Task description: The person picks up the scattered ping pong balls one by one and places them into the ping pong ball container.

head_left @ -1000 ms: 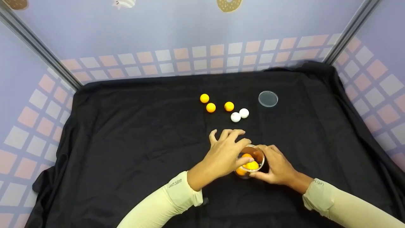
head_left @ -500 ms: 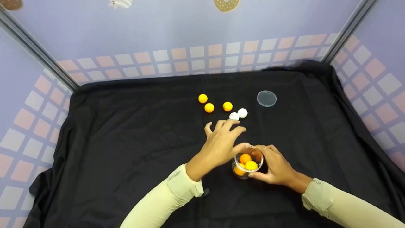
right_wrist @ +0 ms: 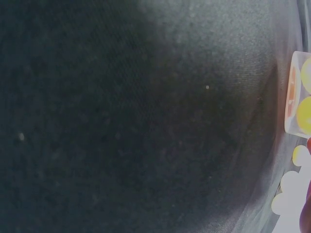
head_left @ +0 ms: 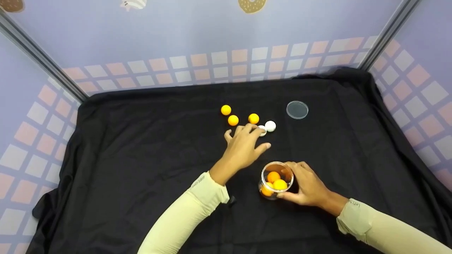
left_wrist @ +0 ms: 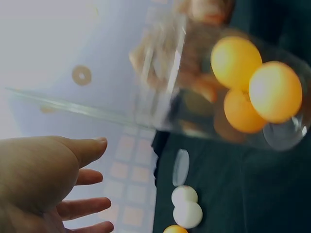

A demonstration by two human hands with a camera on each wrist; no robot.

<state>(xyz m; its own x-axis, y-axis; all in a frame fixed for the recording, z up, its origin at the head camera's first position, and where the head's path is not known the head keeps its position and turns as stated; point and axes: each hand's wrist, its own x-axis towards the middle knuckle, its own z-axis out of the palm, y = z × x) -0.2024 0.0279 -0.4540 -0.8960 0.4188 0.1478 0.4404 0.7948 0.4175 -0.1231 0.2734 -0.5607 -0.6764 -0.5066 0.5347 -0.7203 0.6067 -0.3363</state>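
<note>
My right hand grips a clear plastic jar from its right side, thumb near the front. Inside lie several orange table tennis balls; they also show through the wall of the jar in the left wrist view. Farther up the cloth, my left hand reaches with spread fingers over a white table tennis ball, partly hidden by the fingertips. A second white ball sits right beside it. In the left wrist view, the left hand has its thumb and fingers apart, with nothing between them.
Three loose orange balls lie just beyond the left hand. A clear round lid rests flat toward the back right. Black cloth with wrinkles covers the table, and patterned panels enclose its back and sides.
My left hand has drawn away from the jar's mouth and moved forward to the white balls. The right hand and the jar stay in place.
</note>
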